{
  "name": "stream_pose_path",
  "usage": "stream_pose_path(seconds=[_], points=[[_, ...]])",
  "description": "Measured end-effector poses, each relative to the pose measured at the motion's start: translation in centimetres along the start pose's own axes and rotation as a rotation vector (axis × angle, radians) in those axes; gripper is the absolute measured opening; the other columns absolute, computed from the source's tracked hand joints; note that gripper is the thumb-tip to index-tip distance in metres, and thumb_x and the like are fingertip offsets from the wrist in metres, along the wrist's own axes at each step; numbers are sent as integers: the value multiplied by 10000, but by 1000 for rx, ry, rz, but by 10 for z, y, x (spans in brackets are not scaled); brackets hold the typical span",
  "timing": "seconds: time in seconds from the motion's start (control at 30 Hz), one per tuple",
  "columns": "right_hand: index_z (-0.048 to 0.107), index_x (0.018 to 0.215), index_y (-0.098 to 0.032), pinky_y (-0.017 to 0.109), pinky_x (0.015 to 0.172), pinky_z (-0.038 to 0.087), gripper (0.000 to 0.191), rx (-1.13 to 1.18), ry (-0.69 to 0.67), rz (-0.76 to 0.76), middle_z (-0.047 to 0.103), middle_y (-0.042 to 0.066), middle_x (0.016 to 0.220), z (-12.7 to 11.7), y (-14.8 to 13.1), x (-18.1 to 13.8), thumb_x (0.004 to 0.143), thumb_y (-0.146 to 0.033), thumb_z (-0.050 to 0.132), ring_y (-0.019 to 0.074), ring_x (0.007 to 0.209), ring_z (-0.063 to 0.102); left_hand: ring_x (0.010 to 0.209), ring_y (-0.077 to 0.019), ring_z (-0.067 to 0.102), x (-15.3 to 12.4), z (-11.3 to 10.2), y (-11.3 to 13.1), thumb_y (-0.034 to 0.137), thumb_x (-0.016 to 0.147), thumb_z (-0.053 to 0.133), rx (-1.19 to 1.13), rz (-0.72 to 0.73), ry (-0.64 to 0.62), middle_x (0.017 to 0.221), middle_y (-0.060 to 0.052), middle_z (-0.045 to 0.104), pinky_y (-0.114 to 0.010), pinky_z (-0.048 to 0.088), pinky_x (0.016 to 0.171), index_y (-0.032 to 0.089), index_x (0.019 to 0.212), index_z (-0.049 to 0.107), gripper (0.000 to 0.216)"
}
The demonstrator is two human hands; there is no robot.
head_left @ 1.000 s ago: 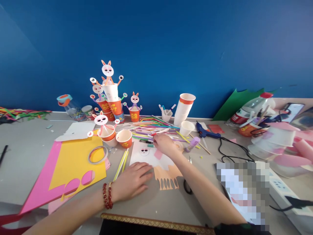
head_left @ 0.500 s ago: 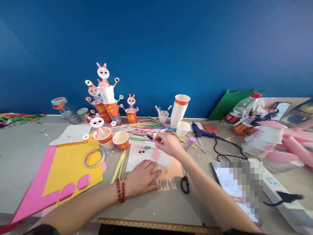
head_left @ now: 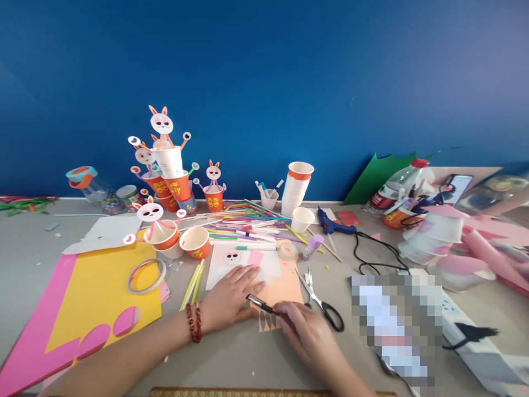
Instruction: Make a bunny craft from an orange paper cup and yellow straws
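My left hand (head_left: 229, 296), with a red bead bracelet (head_left: 194, 322) at its wrist, lies flat with the fingers stretched out. It rests on a white sheet (head_left: 217, 269) and the edge of an orange sheet (head_left: 286, 284) with cut-out gaps along its near side. A rabbit face (head_left: 232, 256) with dark eyes is on the white sheet, above the left fingers. A black pen (head_left: 262, 304) is gripped in my right hand (head_left: 306, 332), over the orange sheet, its clear end towards my left hand. Scissors (head_left: 319, 301) lie to the right, their blades pointing away.
Loose coloured sticks (head_left: 248, 220) and a tape roll (head_left: 288, 251) lie beyond the sheets. Rabbit-topped paper cups (head_left: 176, 184) are stacked at back left. A cup stack (head_left: 296, 190), glue stick (head_left: 312, 247) and glue gun (head_left: 338, 224) with its cable are farther right. A power strip (head_left: 469, 331) lies at right.
My right hand has come back from the sticks towards me, bringing the black pen over the orange sheet. The scissors and tape roll now show. My left hand has stayed on the sheets.
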State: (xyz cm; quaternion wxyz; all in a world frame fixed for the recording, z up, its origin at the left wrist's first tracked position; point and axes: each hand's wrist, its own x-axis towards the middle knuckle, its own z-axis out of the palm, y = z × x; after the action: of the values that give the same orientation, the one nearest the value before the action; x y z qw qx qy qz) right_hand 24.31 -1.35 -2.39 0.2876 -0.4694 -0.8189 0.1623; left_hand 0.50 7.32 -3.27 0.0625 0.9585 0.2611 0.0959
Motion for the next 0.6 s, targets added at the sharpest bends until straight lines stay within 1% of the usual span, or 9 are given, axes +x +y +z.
stream_pose_path(seconds=[0.17, 0.27, 0.33, 0.4, 0.47, 0.5, 0.53, 0.57, 0.6], points=[[533, 1069, -217, 295, 687, 518, 168, -2, -2, -19, 722, 58, 903, 0, 1, 0, 1015, -160, 385, 220, 791, 704, 1452, -340, 361, 10, 3, -15, 461, 949, 586, 0, -44, -16, 1564, -187, 416, -536, 334, 1170, 190, 1455, 478, 584], [545, 1078, -224, 287, 708, 519, 159, 30, 22, 24, 726, 61, 940, -2, 3, -4, 1019, -182, 403, 214, 823, 709, 1461, -330, 346, 9, 1, -20, 451, 965, 555, -30, -51, -8, 1570, -182, 407, -550, 319, 1177, 190, 1455, 474, 561], [548, 1058, -226, 272, 691, 512, 132, 53, 77, 94, 723, 55, 919, -6, 6, -6, 1021, -212, 421, 202, 792, 705, 1456, -313, 357, 5, -6, -19, 440, 994, 497, -72, -58, 20, 1555, -173, 429, -544, 321, 1181, 188, 1463, 453, 534], [550, 1029, -226, 259, 643, 491, 117, 56, 117, 158, 709, 36, 851, -13, 8, -5, 1018, -233, 434, 188, 717, 686, 1438, -283, 385, 1, -19, -15, 383, 1016, 455, -124, -88, 86, 1534, -166, 455, -500, 351, 1175, 177, 1491, 389, 522], [569, 1006, -226, 253, 595, 457, 125, 49, 93, 172, 685, 15, 778, -21, 6, -1, 1010, -236, 444, 176, 650, 655, 1415, -266, 409, 0, -33, -8, 367, 1020, 454, -149, -142, 186, 1527, -179, 448, -452, 394, 1148, 148, 1523, 293, 572], [585, 992, -226, 252, 583, 443, 136, 55, 65, 163, 676, 9, 755, -24, 3, 2, 1006, -236, 450, 170, 630, 641, 1407, -282, 411, 0, -39, -3, 392, 1011, 479, -128, -112, 212, 1516, -189, 452, -461, 391, 1143, 139, 1515, 296, 593], [602, 978, -225, 251, 577, 435, 145, 76, 43, 152, 671, 8, 742, -28, 0, 5, 1001, -236, 460, 164, 619, 630, 1373, -300, 443, 2, -44, 1, 407, 1004, 494, -97, -50, 214, 1464, -189, 505, -479, 388, 1132, 138, 1482, 350, 566], [618, 967, -224, 251, 577, 435, 148, 115, 34, 154, 669, 9, 732, -30, -3, 8, 997, -241, 474, 161, 615, 624, 1276, -297, 528, 4, -49, 5, 381, 1013, 484, -71, 8, 191, 1339, -163, 606, -485, 409, 1096, 152, 1403, 449, 454], [631, 965, -222, 250, 580, 444, 139, 183, 41, 172, 670, 13, 730, -32, -6, 11, 991, -255, 498, 160, 621, 625, 1119, -275, 613, 6, -52, 9, 341, 1029, 452, -56, 43, 164, 1161, -122, 687, -465, 456, 1019, 168, 1277, 547, 317]])
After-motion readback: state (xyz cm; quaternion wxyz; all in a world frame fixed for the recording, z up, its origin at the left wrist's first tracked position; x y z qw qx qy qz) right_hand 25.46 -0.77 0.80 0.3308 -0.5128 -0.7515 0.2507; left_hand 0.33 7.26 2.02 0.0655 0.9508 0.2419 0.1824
